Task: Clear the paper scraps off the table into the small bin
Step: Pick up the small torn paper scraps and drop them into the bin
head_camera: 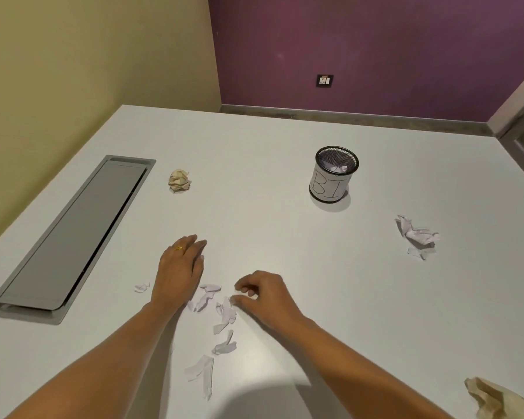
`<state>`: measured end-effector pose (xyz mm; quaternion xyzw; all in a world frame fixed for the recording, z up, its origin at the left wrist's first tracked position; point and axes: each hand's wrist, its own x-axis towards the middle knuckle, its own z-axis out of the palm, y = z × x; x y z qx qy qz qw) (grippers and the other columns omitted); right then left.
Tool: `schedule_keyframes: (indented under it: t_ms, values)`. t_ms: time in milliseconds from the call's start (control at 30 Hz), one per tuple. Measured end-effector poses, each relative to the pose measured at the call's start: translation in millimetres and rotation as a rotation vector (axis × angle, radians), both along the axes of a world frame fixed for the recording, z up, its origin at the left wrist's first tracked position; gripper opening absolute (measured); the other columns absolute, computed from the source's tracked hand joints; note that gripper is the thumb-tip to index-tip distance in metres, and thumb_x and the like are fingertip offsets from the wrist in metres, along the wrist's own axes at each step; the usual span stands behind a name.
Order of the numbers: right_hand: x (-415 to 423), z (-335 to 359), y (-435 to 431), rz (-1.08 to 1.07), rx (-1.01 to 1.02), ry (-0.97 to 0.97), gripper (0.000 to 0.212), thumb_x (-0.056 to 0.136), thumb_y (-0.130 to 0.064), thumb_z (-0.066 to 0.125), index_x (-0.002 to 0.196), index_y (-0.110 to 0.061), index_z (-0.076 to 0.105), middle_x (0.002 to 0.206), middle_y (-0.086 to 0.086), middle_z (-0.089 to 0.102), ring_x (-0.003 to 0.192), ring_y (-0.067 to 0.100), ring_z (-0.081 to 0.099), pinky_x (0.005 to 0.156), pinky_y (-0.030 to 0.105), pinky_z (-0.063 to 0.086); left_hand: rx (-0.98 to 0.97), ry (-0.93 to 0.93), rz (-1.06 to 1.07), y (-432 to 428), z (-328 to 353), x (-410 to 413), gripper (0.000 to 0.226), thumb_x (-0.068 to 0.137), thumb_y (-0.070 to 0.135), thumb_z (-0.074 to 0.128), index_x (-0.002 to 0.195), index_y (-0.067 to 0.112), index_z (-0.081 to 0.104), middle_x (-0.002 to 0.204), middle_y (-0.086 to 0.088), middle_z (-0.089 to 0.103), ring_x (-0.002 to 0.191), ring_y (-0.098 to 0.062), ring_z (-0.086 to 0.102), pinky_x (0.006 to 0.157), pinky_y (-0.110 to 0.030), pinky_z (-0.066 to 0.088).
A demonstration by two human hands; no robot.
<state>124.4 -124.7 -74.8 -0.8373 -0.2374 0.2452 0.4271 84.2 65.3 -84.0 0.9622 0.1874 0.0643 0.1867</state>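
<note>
Several torn white paper scraps (221,313) lie on the white table (285,237) in front of me. My left hand (179,273) rests flat on the table just left of them, fingers stretched forward, a gold ring on one finger. My right hand (263,294) hovers at the scraps' right side with fingers curled, thumb and fingertips touching one scrap's edge. A small black mesh bin (333,176) with a white label stands farther back right, crumpled paper inside. A beige paper ball (179,181) lies back left, and a crumpled white paper (418,237) lies at the right.
A long grey cable hatch (73,237) is set into the table at the left. One small scrap (142,287) lies left of my left hand. Crumpled beige paper (493,400) sits at the near right corner. Yellow and purple walls stand behind the table.
</note>
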Motion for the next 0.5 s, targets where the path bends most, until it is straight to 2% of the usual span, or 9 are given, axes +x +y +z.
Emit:
schedule_keyframes:
  t_ms: [100, 200, 333, 433, 500]
  values:
    - [-11.5, 1.0, 5.6, 0.06, -0.076, -0.058, 0.042, 0.072, -0.036, 0.076, 0.106, -0.014, 0.066, 0.093, 0.001, 0.058, 0.079, 0.008, 0.048, 0.075, 0.021, 0.041, 0.008, -0.004, -0.009, 0.3, -4.1, -1.7, 0.046, 0.088, 0.023, 0.032, 0.124, 0.009, 0.056, 0.135, -0.014, 0.053, 0.129, -0.03, 0.044, 0.108, -0.046, 0.033]
    - [-21.3, -1.7, 8.9, 0.096, -0.106, -0.098, 0.046, 0.072, -0.037, 0.075, 0.11, -0.015, 0.062, 0.091, -0.004, 0.048, 0.081, 0.008, 0.043, 0.074, 0.018, 0.033, 0.001, -0.015, 0.0, 1.9, -5.6, -1.7, 0.045, 0.089, 0.025, 0.032, 0.124, 0.011, 0.056, 0.135, -0.012, 0.053, 0.129, -0.03, 0.045, 0.107, -0.047, 0.035]
    - [-26.3, -3.9, 10.8, 0.091, -0.104, -0.122, 0.029, 0.08, -0.023, 0.067, 0.106, -0.012, 0.061, 0.098, 0.005, 0.054, 0.081, 0.008, 0.042, 0.072, 0.016, 0.029, -0.001, -0.023, 0.01, 1.0, -5.4, -0.8, 0.044, 0.089, 0.025, 0.032, 0.123, 0.013, 0.057, 0.134, -0.01, 0.054, 0.128, -0.029, 0.046, 0.107, -0.048, 0.035]
    - [-23.7, -4.0, 11.2, 0.044, -0.097, -0.106, 0.016, 0.083, -0.017, 0.062, 0.097, -0.009, 0.065, 0.085, -0.002, 0.049, 0.078, 0.01, 0.044, 0.063, 0.014, 0.03, 0.012, -0.035, 0.008, 0.3, -5.1, -1.6, 0.043, 0.089, 0.024, 0.032, 0.122, 0.013, 0.057, 0.133, -0.01, 0.055, 0.126, -0.029, 0.047, 0.106, -0.047, 0.036]
    - [-22.1, -3.5, 11.4, 0.018, -0.092, -0.092, 0.013, 0.084, -0.016, 0.061, 0.093, -0.009, 0.068, 0.081, -0.005, 0.05, 0.073, 0.011, 0.046, 0.056, 0.006, 0.028, 0.012, -0.04, 0.009, 0.6, -5.6, -1.9, 0.043, 0.089, 0.024, 0.031, 0.122, 0.014, 0.057, 0.134, -0.009, 0.054, 0.126, -0.028, 0.047, 0.106, -0.047, 0.035]
